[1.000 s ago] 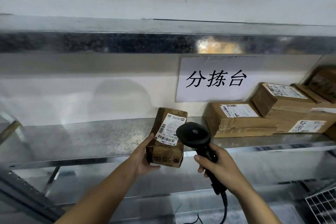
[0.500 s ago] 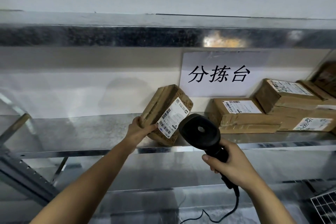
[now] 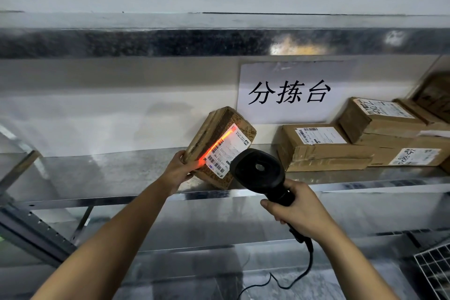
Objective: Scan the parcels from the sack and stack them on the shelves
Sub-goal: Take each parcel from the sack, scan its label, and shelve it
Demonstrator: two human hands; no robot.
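My left hand [image 3: 179, 169] grips the lower left corner of a small brown cardboard parcel [image 3: 216, 134], tilted on the metal shelf [image 3: 109, 173]. A white barcode label [image 3: 229, 151] faces me, and an orange-red scan line runs across its left edge. My right hand [image 3: 295, 212] holds the handle of a black barcode scanner [image 3: 259, 172], whose head points at the label from just right of the parcel. The scanner's cable hangs below my wrist.
Several brown parcels [image 3: 323, 148] with labels are stacked on the same shelf to the right. A white paper sign [image 3: 288, 92] with black characters hangs on the wall behind. A higher shelf edge [image 3: 146, 41] runs overhead. A wire grid [image 3: 435, 273] shows at the lower right.
My left hand lifted the parcel up onto the shelf and tilted it. The scanner rose with it, and its orange-red scan line now lights the label.
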